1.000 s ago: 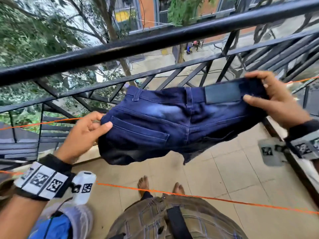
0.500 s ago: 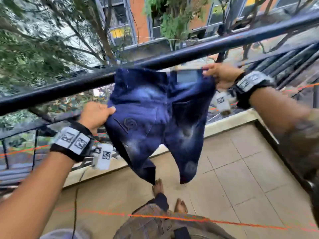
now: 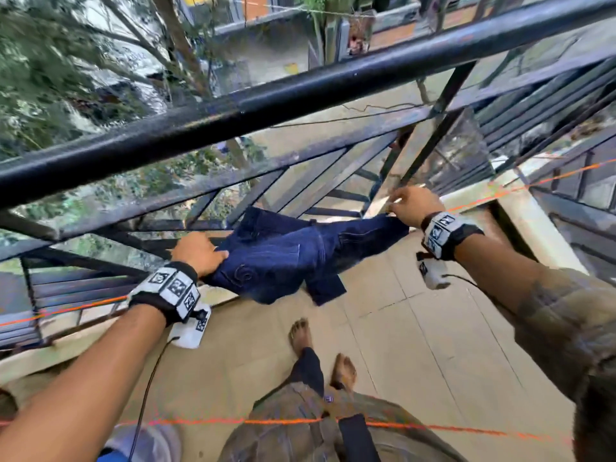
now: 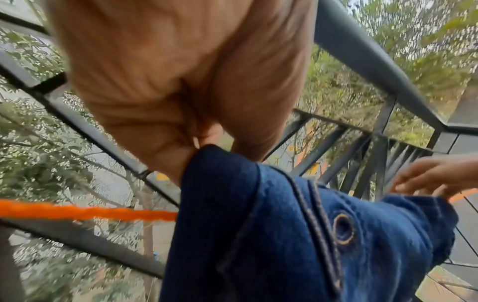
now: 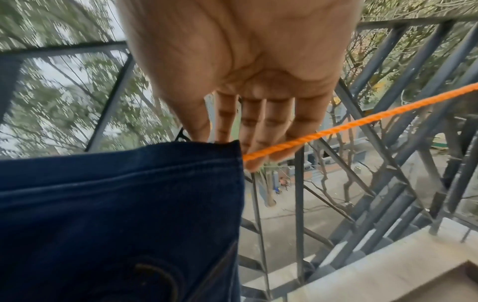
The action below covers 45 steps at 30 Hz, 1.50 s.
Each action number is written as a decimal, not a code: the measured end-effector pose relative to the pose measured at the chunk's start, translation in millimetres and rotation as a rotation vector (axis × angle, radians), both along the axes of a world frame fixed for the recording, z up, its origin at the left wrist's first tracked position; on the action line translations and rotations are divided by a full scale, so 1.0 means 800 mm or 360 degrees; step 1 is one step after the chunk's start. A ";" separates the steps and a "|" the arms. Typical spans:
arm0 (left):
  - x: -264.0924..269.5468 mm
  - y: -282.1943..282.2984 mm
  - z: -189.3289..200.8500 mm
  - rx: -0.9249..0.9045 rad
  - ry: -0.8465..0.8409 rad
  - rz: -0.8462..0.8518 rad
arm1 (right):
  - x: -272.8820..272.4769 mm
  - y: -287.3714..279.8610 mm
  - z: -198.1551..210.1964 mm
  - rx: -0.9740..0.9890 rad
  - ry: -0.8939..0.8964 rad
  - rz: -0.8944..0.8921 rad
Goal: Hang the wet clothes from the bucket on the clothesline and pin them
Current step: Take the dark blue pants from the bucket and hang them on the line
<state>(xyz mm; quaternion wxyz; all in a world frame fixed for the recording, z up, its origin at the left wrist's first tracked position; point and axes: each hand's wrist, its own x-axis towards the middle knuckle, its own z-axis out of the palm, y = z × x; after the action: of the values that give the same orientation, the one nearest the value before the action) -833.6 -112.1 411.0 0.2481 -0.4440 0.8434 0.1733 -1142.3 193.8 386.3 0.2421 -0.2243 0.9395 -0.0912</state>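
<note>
A pair of dark blue denim shorts (image 3: 286,261) lies draped over the far orange clothesline (image 3: 550,181), in front of the balcony railing. My left hand (image 3: 213,258) grips the shorts' left edge, with the fingers curled round the cloth (image 4: 207,155). My right hand (image 3: 396,203) pinches the right corner between thumb and forefinger (image 5: 207,137); its other fingers reach down behind the clothesline (image 5: 336,130). The denim (image 5: 116,204) hangs below that hand. No pins are in view.
A black metal railing (image 3: 300,95) with slanted bars runs just beyond the line, with trees and a street far below. A second orange line (image 3: 200,421) crosses near my waist. My bare feet stand on the tiled floor (image 3: 416,345). A pale and blue rounded thing (image 3: 146,445) sits at the bottom left.
The shorts were held up high against the top rail half a second ago. Both hands have come down and the shorts now lie over the far orange line.
</note>
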 end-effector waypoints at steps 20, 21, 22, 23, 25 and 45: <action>0.057 0.018 0.025 -0.0004 0.0668 0.0290 | 0.094 0.070 -0.122 -0.0841 -0.0629 -0.0896; 0.068 0.017 0.024 0.0124 0.0643 0.0328 | 0.092 0.067 -0.125 -0.0828 -0.0612 -0.0869; 0.077 0.018 0.019 0.0259 0.0611 0.0371 | 0.090 0.066 -0.127 -0.0831 -0.0593 -0.0861; 0.087 0.021 0.011 0.0367 0.0562 0.0411 | 0.090 0.064 -0.126 -0.0847 -0.0566 -0.0860; 0.103 0.027 -0.020 0.0532 0.0438 0.0456 | 0.089 0.064 -0.124 -0.0880 -0.0529 -0.0853; 0.127 0.078 -0.032 0.0873 0.0706 0.0824 | 0.132 0.108 -0.098 -0.0957 -0.0110 -0.0611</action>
<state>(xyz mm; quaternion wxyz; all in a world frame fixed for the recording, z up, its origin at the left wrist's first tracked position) -732.3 -50.1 385.7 0.1179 -0.5106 0.6599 0.5385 -1036.8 280.3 308.1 0.1753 -0.1017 0.8870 -0.4149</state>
